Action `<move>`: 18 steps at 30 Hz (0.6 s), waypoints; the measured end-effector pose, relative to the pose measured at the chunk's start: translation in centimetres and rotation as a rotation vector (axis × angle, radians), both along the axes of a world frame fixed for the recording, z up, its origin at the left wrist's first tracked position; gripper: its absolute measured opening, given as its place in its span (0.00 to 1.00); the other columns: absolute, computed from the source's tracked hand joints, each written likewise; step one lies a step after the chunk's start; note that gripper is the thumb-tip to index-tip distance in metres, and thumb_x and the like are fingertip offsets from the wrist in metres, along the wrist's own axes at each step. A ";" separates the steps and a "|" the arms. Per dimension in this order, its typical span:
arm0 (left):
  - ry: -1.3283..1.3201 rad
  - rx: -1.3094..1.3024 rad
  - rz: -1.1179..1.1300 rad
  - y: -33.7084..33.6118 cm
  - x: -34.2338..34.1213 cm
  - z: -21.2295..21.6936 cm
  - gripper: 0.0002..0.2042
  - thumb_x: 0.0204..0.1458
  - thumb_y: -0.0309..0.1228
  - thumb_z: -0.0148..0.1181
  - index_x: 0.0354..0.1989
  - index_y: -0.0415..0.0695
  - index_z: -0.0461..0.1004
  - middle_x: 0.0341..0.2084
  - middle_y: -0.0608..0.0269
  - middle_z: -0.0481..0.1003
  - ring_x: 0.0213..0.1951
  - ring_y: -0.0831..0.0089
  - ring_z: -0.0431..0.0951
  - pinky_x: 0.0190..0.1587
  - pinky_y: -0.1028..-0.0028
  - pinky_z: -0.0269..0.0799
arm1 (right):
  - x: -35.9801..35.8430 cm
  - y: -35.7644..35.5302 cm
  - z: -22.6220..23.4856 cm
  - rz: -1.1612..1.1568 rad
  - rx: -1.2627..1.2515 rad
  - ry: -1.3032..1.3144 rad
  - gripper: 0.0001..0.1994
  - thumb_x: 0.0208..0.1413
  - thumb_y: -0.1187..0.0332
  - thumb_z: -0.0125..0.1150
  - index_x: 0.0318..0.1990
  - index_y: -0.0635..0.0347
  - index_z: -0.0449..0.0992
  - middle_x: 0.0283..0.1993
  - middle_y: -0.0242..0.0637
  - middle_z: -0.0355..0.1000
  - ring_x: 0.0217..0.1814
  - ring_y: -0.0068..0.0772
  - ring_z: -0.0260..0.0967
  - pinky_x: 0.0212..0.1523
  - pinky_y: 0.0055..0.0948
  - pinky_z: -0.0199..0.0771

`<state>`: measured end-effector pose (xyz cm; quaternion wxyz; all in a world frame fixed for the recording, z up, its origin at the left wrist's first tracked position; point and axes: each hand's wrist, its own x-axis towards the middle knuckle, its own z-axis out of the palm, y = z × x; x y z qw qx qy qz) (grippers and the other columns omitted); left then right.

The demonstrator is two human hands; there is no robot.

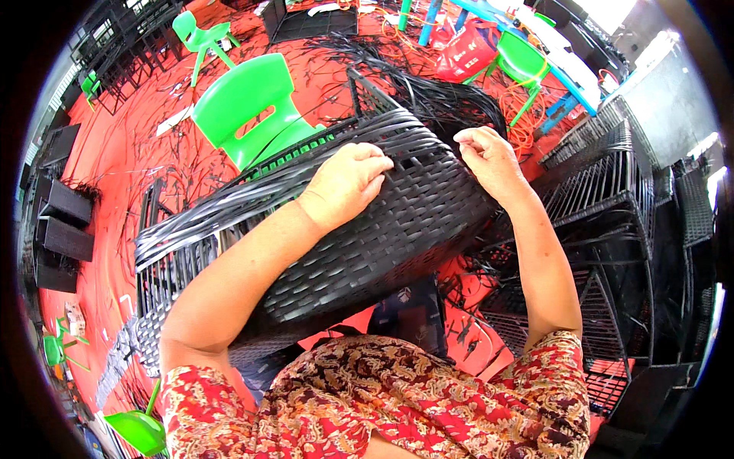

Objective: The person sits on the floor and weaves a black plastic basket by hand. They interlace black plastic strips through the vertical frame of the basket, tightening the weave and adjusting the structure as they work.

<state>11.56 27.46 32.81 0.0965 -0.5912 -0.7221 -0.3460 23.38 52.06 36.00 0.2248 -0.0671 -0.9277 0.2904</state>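
Observation:
Across my lap lies a black woven rattan furniture piece (359,245), its near side closely woven and its left part still showing bare bars. Loose black strips (222,218) run along its top edge. My left hand (344,183) rests on that edge, thumb and fingers pinched together at a strip of the weave. At the piece's right corner is my right hand (491,161), its fingers curled closed; whatever they grip is too thin to make out. A small dark gap in the weave shows between the two hands.
A green plastic chair (260,107) stands just beyond the piece, with another green chair (202,38) farther off. Long black strands (443,96) lie heaped behind my right hand. Black rattan frames (604,183) are stacked at right. Scraps litter the red floor (115,206).

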 end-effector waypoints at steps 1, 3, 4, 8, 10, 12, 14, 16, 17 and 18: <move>0.025 0.026 0.051 1.1 -0.1 -0.1 0.14 0.45 0.26 0.60 0.43 0.42 0.74 0.38 0.56 0.73 0.45 0.59 0.72 0.50 0.66 0.68 | 0.0 0.4 -0.3 -0.016 -0.014 0.005 0.08 0.51 0.75 0.55 0.38 0.59 0.77 0.34 0.38 0.72 0.34 0.32 0.71 0.37 0.28 0.70; 0.072 0.026 0.123 2.6 -0.1 0.0 0.16 0.44 0.27 0.61 0.44 0.43 0.74 0.37 0.57 0.73 0.43 0.58 0.71 0.49 0.65 0.67 | 0.0 1.0 -0.7 -0.018 -0.046 -0.034 0.08 0.53 0.75 0.54 0.40 0.61 0.76 0.37 0.38 0.72 0.37 0.32 0.71 0.40 0.28 0.70; 0.095 0.020 0.161 3.0 -0.2 0.0 0.16 0.43 0.28 0.61 0.44 0.43 0.74 0.36 0.57 0.72 0.43 0.58 0.71 0.48 0.65 0.67 | 0.2 1.0 -1.2 -0.002 -0.069 -0.079 0.09 0.54 0.75 0.53 0.41 0.62 0.76 0.39 0.38 0.72 0.40 0.31 0.71 0.43 0.27 0.69; 0.088 0.013 0.179 4.2 0.0 0.0 0.17 0.42 0.27 0.62 0.44 0.46 0.74 0.29 0.61 0.72 0.36 0.59 0.71 0.41 0.64 0.67 | 0.7 0.6 -1.7 0.048 -0.122 -0.087 0.11 0.55 0.79 0.49 0.43 0.64 0.75 0.40 0.38 0.72 0.44 0.30 0.71 0.47 0.26 0.68; 0.059 0.009 0.122 4.9 -0.2 0.2 0.16 0.42 0.26 0.61 0.43 0.48 0.75 0.27 0.62 0.71 0.34 0.60 0.71 0.39 0.65 0.68 | 0.8 0.5 -1.9 0.074 -0.186 -0.055 0.12 0.54 0.83 0.46 0.41 0.64 0.75 0.39 0.38 0.72 0.44 0.30 0.71 0.47 0.25 0.68; 0.070 0.021 0.073 5.5 -0.8 -0.2 0.16 0.42 0.21 0.60 0.41 0.51 0.77 0.23 0.66 0.70 0.30 0.66 0.72 0.36 0.69 0.69 | 0.7 0.7 -2.4 0.086 -0.168 -0.040 0.12 0.53 0.84 0.46 0.41 0.64 0.74 0.39 0.37 0.71 0.42 0.30 0.70 0.46 0.25 0.69; -0.048 0.028 0.028 5.8 -1.1 -0.4 0.15 0.43 0.18 0.59 0.39 0.50 0.78 0.24 0.67 0.71 0.30 0.70 0.72 0.36 0.72 0.69 | 0.6 1.0 -2.6 0.106 -0.172 -0.030 0.12 0.52 0.84 0.46 0.40 0.63 0.74 0.39 0.37 0.69 0.41 0.30 0.69 0.45 0.25 0.69; -0.170 0.034 -0.039 5.9 -1.9 -0.9 0.15 0.45 0.15 0.56 0.36 0.50 0.79 0.26 0.69 0.72 0.31 0.73 0.73 0.36 0.75 0.70 | 0.5 1.1 -2.4 0.142 -0.200 -0.022 0.13 0.51 0.85 0.46 0.40 0.62 0.74 0.38 0.36 0.68 0.39 0.29 0.68 0.43 0.25 0.69; -0.234 0.039 -0.081 5.8 -2.8 -1.0 0.15 0.46 0.14 0.55 0.34 0.50 0.80 0.26 0.70 0.73 0.31 0.75 0.74 0.37 0.76 0.70 | 0.4 1.0 -2.2 0.152 -0.201 -0.034 0.13 0.51 0.86 0.46 0.40 0.62 0.73 0.38 0.36 0.68 0.39 0.29 0.68 0.43 0.26 0.69; -0.313 0.052 -0.104 5.5 -3.7 -1.1 0.14 0.47 0.14 0.54 0.33 0.49 0.80 0.27 0.69 0.74 0.33 0.74 0.74 0.39 0.77 0.70 | 0.3 0.8 -2.1 0.162 -0.202 -0.045 0.13 0.50 0.86 0.46 0.39 0.62 0.73 0.38 0.35 0.68 0.38 0.29 0.68 0.43 0.26 0.69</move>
